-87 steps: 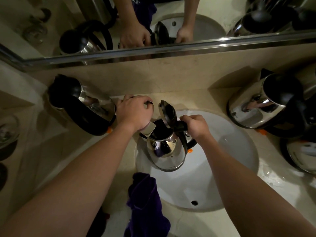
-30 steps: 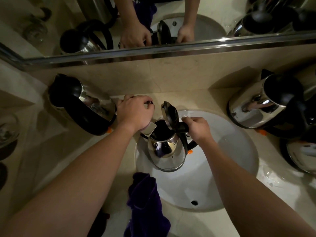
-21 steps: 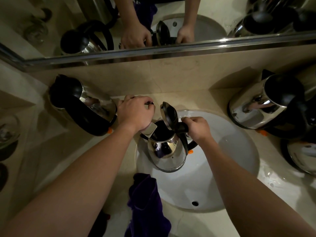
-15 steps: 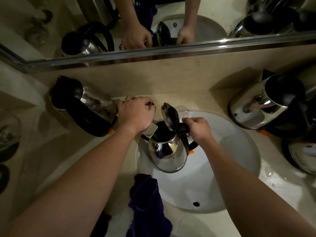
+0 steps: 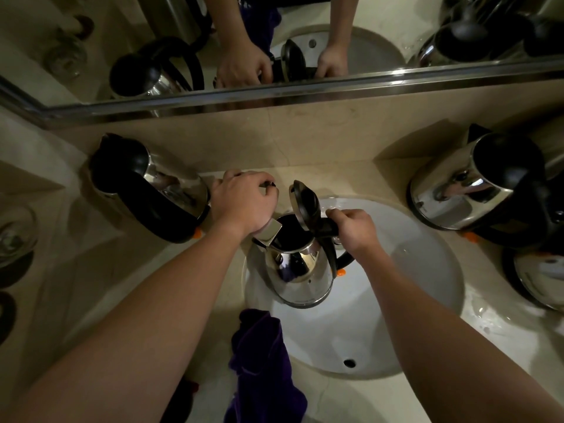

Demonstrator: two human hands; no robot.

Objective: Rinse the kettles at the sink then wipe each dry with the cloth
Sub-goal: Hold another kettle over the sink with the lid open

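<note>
Head view. A steel kettle [image 5: 300,270] with its black lid [image 5: 305,206] raised stands upright over the left part of the white sink [image 5: 427,270]; whether it rests on the basin cannot be told. The right hand [image 5: 355,232] grips its black handle [image 5: 328,228], fingers curled round the top of it. The left hand [image 5: 244,203] is at the back edge of the basin, just beside the kettle's spout [image 5: 268,235], fingers curled over something small and dark at the fingertips; what it holds is hidden beneath the hand, so the grip cannot be determined.

A purple cloth [image 5: 259,361] lies draped on the front edge of the counter [image 5: 76,270], touching the sink's near-left rim, apart from both hands.

A second kettle [image 5: 155,190] stands on the counter left of the sink, close to the left hand. A third kettle [image 5: 479,184] stands on the counter to the right, well apart from the hands, and a fourth kettle [image 5: 537,279] is partly visible at the right edge, just in front of the third.

A mirror [image 5: 305,41] above the backsplash reflects the hands and kettles. Glassware [image 5: 15,233] sits at the far left, indistinct.
</note>
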